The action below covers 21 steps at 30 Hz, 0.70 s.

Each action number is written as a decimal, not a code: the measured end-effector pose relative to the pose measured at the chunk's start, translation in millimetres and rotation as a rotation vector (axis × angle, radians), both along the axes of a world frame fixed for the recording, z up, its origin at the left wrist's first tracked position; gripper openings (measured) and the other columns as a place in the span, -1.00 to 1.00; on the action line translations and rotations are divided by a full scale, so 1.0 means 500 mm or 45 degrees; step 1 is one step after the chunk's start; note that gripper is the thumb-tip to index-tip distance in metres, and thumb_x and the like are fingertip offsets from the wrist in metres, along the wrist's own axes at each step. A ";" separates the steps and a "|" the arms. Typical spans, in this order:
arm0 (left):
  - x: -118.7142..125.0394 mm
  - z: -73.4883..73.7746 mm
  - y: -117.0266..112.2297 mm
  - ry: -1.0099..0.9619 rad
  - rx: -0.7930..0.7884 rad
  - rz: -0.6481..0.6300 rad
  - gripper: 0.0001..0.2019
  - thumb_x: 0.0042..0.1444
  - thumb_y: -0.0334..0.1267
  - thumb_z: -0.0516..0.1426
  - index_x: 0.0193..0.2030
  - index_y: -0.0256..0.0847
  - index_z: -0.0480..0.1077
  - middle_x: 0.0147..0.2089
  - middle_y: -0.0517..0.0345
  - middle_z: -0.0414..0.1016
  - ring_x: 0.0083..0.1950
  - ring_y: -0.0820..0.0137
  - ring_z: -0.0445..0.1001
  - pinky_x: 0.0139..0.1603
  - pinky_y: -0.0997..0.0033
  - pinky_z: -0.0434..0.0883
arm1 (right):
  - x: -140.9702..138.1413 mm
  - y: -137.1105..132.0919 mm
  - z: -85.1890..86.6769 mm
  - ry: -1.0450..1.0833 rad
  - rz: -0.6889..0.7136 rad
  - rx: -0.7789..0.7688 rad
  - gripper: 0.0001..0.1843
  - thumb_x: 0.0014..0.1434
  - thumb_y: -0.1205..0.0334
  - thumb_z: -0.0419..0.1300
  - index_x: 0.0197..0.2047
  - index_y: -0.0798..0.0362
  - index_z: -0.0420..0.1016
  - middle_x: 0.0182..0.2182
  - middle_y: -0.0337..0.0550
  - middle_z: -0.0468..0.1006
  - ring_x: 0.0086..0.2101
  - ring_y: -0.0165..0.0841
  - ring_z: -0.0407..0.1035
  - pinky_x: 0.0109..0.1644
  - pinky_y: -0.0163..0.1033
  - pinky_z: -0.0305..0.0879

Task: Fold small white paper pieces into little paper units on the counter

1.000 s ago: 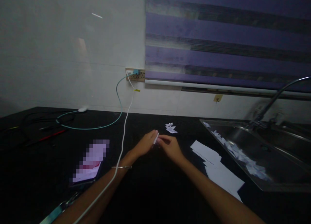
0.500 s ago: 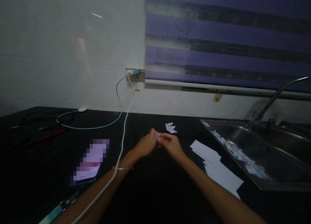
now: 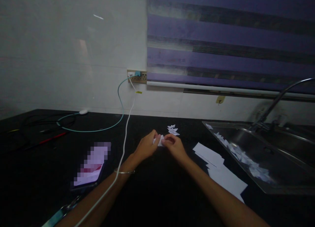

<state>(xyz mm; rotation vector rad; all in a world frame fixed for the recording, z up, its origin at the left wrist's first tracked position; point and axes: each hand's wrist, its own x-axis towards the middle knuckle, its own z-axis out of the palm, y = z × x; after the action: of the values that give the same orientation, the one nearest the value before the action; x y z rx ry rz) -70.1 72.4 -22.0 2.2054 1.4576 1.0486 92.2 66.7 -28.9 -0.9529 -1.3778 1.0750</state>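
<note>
Between my two hands is a small piece of folded white paper [image 3: 159, 141], pinched at both sides; its full shape is partly hidden by fingers. My left hand [image 3: 148, 144] closes on its left end, thumb and fingers together. On the right end, the thumb and fingertips of my right hand [image 3: 174, 145] grip it. Just beyond the right fingers, several small folded paper boats [image 3: 173, 131] lie on the dark countertop [image 3: 157, 191]. Flat white paper sheets [image 3: 225, 174] lie in an overlapping pile right of my right forearm.
A steel sink [image 3: 267, 190] with a curved faucet [image 3: 275, 100] is at the right, many folded paper pieces [image 3: 242, 156] along its left edge. A phone [image 3: 92, 168] lies at left. A white cable [image 3: 125, 140] crosses my left forearm from the wall socket [image 3: 139, 76].
The folded paper has turned between my fingers and shows a wider white face now. My hands have shifted only slightly.
</note>
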 end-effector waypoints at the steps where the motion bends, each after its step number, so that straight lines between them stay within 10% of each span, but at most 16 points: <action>1: 0.000 -0.002 0.001 -0.018 0.002 -0.019 -0.69 0.31 -0.01 -0.10 -0.28 -0.18 0.25 -0.36 0.19 0.40 -0.35 0.40 0.36 -0.34 0.44 0.20 | 0.000 0.001 0.000 0.013 0.007 -0.002 -0.77 -0.06 0.16 0.35 -0.38 0.07 0.43 -0.50 -0.25 0.49 -0.45 -0.37 0.40 -0.35 -0.29 0.31; 10: -0.011 0.001 -0.001 -0.361 -0.382 -0.539 -0.56 0.24 0.07 0.00 -0.33 -0.31 0.42 -0.45 0.20 0.40 -0.42 0.45 0.32 -0.38 0.49 0.24 | 0.011 0.007 0.006 -0.068 0.018 0.118 -0.81 -0.05 0.17 0.35 -0.33 0.06 0.57 -0.32 -0.09 0.61 -0.28 -0.23 0.49 -0.15 -0.13 0.39; 21: -0.029 0.012 0.000 -0.492 -0.655 -0.695 -0.54 0.15 0.09 0.10 -0.46 -0.34 0.46 -0.58 0.17 0.39 -0.56 0.49 0.31 -0.47 0.52 0.20 | 0.003 -0.002 0.011 0.177 0.058 -0.113 -0.40 -0.22 0.15 0.46 -0.13 0.03 0.30 -0.44 -0.22 0.58 -0.47 -0.33 0.49 -0.38 -0.27 0.37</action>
<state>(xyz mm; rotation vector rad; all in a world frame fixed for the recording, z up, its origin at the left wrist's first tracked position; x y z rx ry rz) -84.7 72.3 -15.9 1.7475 0.7738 0.7455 93.9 65.7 -23.6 -0.8965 -1.2517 1.2228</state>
